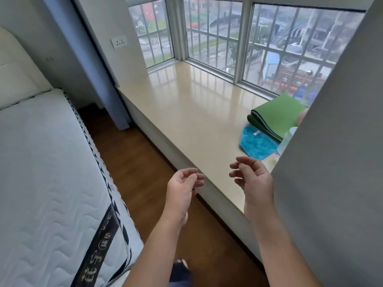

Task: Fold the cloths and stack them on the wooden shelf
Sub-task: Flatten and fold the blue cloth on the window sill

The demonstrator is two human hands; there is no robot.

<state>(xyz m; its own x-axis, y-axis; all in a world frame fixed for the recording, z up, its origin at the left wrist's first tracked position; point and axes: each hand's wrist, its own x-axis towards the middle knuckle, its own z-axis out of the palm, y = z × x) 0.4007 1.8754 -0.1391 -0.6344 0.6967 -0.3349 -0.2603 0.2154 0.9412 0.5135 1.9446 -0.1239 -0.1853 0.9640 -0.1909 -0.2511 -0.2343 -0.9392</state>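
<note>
Ledge [186, 112] runs along under the window [217, 38], which sits behind it. Mattress [51, 172] is on the left, with a strip of floor [141, 162] between mattress and ledge. Curtain [83, 59] hangs at the ledge's left end, and the wall socket [118, 41] is just right of it. Wall [331, 141] closes off the right side.

On the ledge, far right: folded stack [277, 117], its near edge lying over the flat cloth [257, 145] in front. Bottle [288, 139] is just right of the flat cloth, partly hidden by the wall.

Left hand [183, 185] is over the floor by the ledge's front edge. Right hand [251, 179] is over that edge, near the flat cloth but apart from it.
</note>
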